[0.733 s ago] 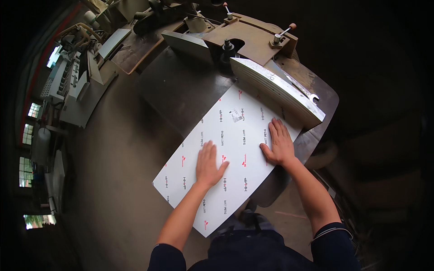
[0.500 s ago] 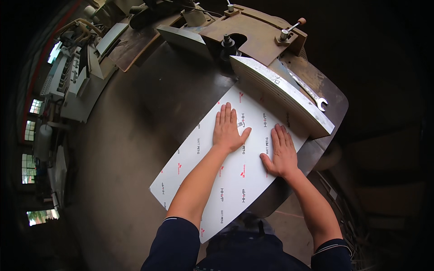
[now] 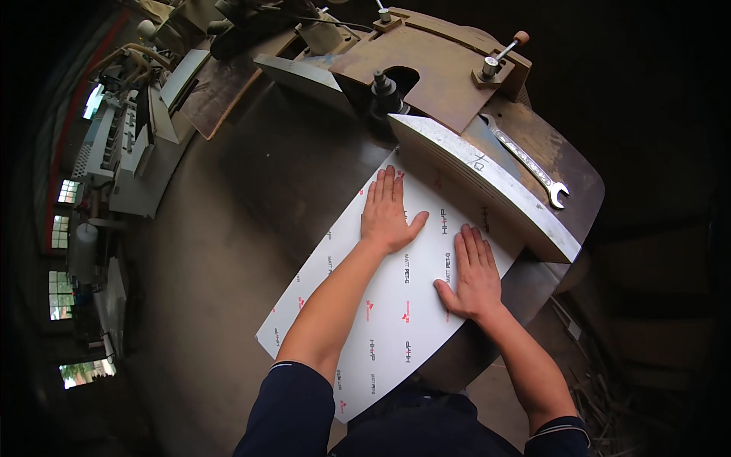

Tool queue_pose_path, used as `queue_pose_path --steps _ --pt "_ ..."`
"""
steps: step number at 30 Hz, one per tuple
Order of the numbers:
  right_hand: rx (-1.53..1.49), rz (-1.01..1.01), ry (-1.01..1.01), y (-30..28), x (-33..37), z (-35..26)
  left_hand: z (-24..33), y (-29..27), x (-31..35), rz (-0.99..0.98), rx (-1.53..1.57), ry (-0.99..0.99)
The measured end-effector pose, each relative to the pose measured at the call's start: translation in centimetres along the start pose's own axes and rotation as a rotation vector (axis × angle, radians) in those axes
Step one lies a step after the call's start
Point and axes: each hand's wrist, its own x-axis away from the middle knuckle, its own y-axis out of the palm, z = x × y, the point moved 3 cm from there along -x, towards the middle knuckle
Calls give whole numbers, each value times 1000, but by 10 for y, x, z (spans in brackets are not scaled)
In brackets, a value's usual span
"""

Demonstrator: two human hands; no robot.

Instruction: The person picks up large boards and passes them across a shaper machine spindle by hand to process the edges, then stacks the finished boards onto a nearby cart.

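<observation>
A white panel with printed black and red marks lies flat on a dark metal machine table. My left hand rests palm down near the panel's far end, thumb spread to the right. Closer to me and to the right, my right hand also presses flat on it, fingers stretched. The panel's right long edge runs along a thick fence with a pale top. Beyond the panel's far corner stands a dark upright spindle in the gap between the fences.
An open-ended wrench lies behind the fence. A clamp lever with a round knob sticks up from the brown guard plate. Far left, another machine and stacked boards stand along the windowed wall. Scraps litter the floor at lower right.
My left hand has slid slightly forward on the panel, covering a small printed square seen before. The view has shifted a little, so the fence and wrench appear lower. Both hands stay flat.
</observation>
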Motion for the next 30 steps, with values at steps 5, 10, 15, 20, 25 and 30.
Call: queue_pose_path --steps 5,10,15,20,25,30 --pt "2 7 -1 3 -14 -3 -10 -3 -10 -19 1 -14" --pt "-21 12 -16 6 -28 -9 -23 -3 -15 -7 0 -18" --pt "-10 9 -10 14 -39 -11 -35 -3 -22 -15 13 -24" --pt "-26 19 -19 18 -50 -15 -47 -3 -28 -4 1 -27" --pt "-72 57 -49 22 -66 -19 -60 -10 -38 -101 -27 -71" --pt "-73 102 -69 25 -82 -27 -77 -10 -46 -70 -30 -62"
